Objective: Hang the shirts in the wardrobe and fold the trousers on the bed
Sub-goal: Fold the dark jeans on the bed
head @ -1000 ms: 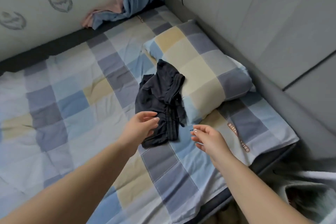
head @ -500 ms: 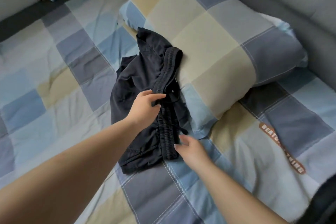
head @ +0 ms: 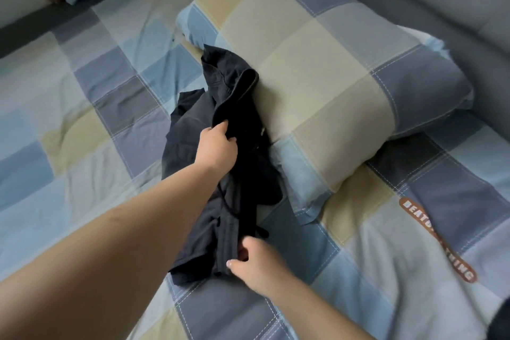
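Dark trousers lie lengthwise near-to-far on the bed, far end against the pillow. Left hand pinches a fold; right hand pinches the near edge. Open bed lies left.

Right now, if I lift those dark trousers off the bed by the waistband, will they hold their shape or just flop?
Probably flop: the dark trousers lie crumpled in soft folds against the pillow. They look thin, so likely light. With the left hand and right hand gripping separate spots, the cloth between may sag and the drawstring dangle.
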A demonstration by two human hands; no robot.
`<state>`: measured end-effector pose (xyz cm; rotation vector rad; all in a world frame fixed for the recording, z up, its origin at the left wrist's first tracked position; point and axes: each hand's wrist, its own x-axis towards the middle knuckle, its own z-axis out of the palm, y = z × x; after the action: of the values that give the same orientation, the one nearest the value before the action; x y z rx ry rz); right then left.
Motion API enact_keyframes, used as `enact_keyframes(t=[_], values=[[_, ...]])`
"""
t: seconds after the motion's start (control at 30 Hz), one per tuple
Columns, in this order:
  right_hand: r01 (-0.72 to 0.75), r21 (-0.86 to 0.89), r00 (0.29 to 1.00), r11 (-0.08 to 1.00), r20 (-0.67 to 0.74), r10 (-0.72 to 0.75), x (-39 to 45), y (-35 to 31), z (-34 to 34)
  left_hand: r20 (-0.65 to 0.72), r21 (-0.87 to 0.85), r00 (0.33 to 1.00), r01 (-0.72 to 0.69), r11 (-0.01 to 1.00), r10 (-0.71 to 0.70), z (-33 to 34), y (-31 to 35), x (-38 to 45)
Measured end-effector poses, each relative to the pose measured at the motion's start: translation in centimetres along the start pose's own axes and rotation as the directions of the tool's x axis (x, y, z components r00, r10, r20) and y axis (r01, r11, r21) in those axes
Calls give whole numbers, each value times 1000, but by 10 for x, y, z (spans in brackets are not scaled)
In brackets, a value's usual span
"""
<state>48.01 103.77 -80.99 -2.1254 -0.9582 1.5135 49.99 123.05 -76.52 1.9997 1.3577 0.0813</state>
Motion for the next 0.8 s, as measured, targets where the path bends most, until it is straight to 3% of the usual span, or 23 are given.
enact_keyframes(t=[0.07, 0.17, 0.33, 0.47, 0.63, 0.8], values=[[63, 7, 996, 998, 65, -64, -15, -8, 1, -30, -38, 999, 26, 999, -27, -21, 1, -4], [156, -210, 988, 965, 36, -152, -44, -18, -12, -97, -111, 989, 97, 989, -108, -65, 1, -19], [260, -448, 948, 855, -48, -313, -109, -52, -59, -236, -437, 919, 190, 879, -316, -144, -5, -66], [396, -676, 817, 621, -50, -575, -171, -96, -93, -255, -658, 845, 204, 725, -469, -202, -15, -116], [390, -887, 712, 248, 119, -692, -252, -164, -102, -150, -881, 797, 160, 444, -585, -268, -39, -193], [373, -926, 581, 66, 178, -794, -331, -213, -72, -155, -945, 751, 78, 319, -642, -335, -85, -283]])
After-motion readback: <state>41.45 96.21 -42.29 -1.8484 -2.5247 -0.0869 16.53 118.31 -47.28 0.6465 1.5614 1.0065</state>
